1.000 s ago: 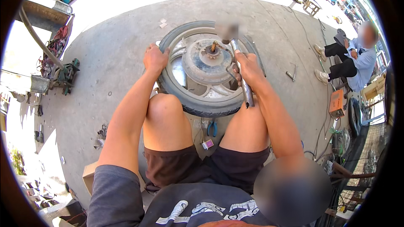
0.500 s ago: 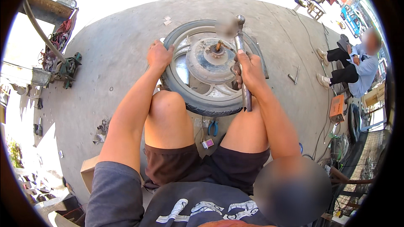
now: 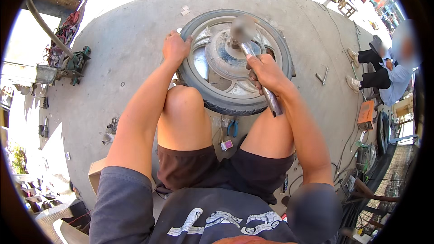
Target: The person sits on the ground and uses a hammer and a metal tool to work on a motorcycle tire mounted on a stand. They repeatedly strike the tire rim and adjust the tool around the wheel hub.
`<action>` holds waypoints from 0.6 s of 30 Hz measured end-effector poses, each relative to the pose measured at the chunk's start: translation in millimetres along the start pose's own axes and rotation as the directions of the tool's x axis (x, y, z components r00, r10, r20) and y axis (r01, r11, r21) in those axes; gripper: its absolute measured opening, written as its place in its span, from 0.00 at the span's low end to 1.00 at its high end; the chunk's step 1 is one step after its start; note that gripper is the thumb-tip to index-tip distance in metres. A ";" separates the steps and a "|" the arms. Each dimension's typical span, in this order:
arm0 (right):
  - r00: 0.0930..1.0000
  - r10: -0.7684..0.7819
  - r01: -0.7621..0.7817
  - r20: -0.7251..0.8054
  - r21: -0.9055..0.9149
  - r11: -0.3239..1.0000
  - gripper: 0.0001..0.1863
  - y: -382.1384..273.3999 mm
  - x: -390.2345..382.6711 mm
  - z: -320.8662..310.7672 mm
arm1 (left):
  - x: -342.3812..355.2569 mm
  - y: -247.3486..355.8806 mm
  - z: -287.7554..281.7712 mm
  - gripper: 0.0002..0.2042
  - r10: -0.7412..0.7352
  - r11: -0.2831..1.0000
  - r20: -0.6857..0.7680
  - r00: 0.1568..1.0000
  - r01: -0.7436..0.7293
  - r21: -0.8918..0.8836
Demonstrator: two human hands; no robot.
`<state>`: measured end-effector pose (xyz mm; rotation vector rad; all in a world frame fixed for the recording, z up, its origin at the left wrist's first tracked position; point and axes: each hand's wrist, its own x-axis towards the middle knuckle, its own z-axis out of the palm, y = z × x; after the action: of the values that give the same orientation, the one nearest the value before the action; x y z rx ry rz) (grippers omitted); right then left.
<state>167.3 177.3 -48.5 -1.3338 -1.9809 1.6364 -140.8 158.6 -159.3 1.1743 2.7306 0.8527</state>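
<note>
A wheel with a grey tyre (image 3: 235, 107) and cast spokes lies flat in front of my knees, its wide hub (image 3: 218, 62) facing up. My left hand (image 3: 176, 47) is closed round the tyre's left edge. In my right hand (image 3: 270, 76) is a hammer (image 3: 273, 105), gripped by its metal tube handle. The handle slants from the hub's middle down toward my right knee. A blurred patch covers the hammer's head, which appears over the hub's axle; whether it touches cannot be seen.
Blue-handled pliers (image 3: 233, 129) and a small purple-and-white box (image 3: 227, 145) lie between my legs. A T-shaped metal tool (image 3: 322, 76) rests right of the wheel. Further right are a seated person (image 3: 392, 81), an orange box (image 3: 365, 115) and cables. Greenish machinery (image 3: 77, 65) stands left.
The hammer has come down from a raised position, its head now over the hub's middle and its handle more tilted. My left hand keeps its hold on the tyre. The view has shifted slightly.
</note>
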 end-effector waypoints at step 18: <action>0.988 -0.115 0.126 -0.105 0.106 0.986 0.23 6.9 -8.4 10.3 | 3.0 -6.1 7.2 0.33 0.035 0.999 0.000 0.999 -0.035 0.033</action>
<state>168.3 163.9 -55.2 -1.2050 -1.8455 1.5704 -145.1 160.6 -167.9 1.2319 2.7425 0.8143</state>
